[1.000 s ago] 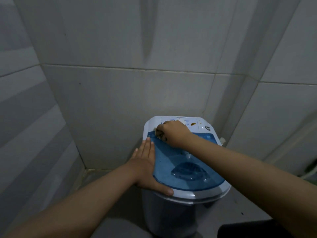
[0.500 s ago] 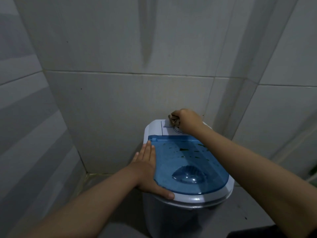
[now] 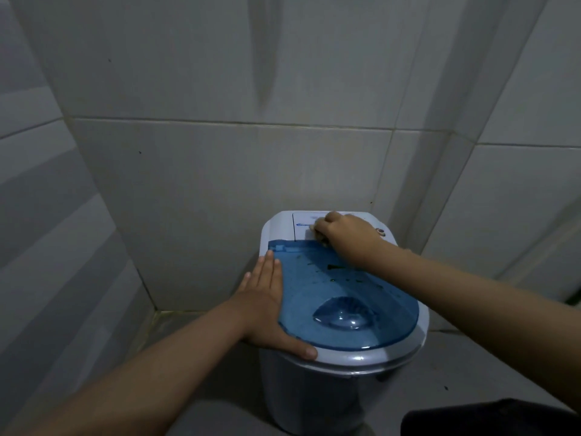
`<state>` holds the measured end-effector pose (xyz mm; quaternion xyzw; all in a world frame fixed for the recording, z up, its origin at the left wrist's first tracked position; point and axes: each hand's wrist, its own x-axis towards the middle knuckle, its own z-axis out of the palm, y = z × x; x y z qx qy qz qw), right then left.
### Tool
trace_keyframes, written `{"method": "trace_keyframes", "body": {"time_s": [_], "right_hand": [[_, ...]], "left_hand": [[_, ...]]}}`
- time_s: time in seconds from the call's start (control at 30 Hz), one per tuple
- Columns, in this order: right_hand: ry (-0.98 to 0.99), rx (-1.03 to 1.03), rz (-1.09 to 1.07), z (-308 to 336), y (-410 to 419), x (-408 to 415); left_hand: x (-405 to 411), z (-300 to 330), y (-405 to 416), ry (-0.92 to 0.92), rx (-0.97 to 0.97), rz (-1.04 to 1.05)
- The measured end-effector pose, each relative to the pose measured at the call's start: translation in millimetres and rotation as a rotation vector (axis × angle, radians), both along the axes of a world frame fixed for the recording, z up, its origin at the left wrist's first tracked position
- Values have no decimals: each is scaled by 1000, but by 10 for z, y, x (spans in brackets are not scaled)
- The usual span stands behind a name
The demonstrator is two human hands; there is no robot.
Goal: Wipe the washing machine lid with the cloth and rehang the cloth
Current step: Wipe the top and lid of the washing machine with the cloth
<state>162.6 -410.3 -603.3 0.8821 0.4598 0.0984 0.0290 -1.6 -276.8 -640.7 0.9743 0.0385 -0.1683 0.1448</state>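
Where the tiled walls (image 3: 220,171) meet in a corner, a small white washing machine (image 3: 314,388) stands on the floor, and the head view looks down on its blue see-through lid (image 3: 339,297). The left hand (image 3: 267,303) lies flat and open along the lid's left edge, fingers straight and together, the thumb stretched along the white rim near the front; its grip has hold of nothing. The right hand (image 3: 342,237) is bunched into a fist on the white control panel (image 3: 301,226) behind the lid, just past the lid's rear edge. The cloth (image 3: 322,239) is almost wholly hidden inside that closed grip: only a small dark, mottled bit shows under the knuckles, pressed against the panel, and its colour and size are hard to make out. The hand also covers most of the panel's markings, so just a small blue logo at the left and a round knob (image 3: 381,231) at the right show. Dark specks and a smear (image 3: 334,266) sit on the rear half of the lid, partly hidden by the right forearm. A moulded hollow (image 3: 342,313) lies in the lid's front half. At the lower right a dark shape (image 3: 484,418) is cut off by the frame edge and cannot be identified.
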Motion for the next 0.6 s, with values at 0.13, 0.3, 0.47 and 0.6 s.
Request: {"method": "trace_keyframes", "body": {"time_s": [0.13,0.3,0.47,0.6], "right_hand": [[127,-51,15,71,-161,-88],[186,163,-42,336,-201,215],[84,177,-174,281,-72,641],[87,101,-170,49,-37,733]], "left_hand": [[-1,-12,-3,-12,-5,3],[-5,4,-2,-12,2,-8],[22,-16,3,-1,4,-3],[25,-15,6,-6,3,-2]]}}
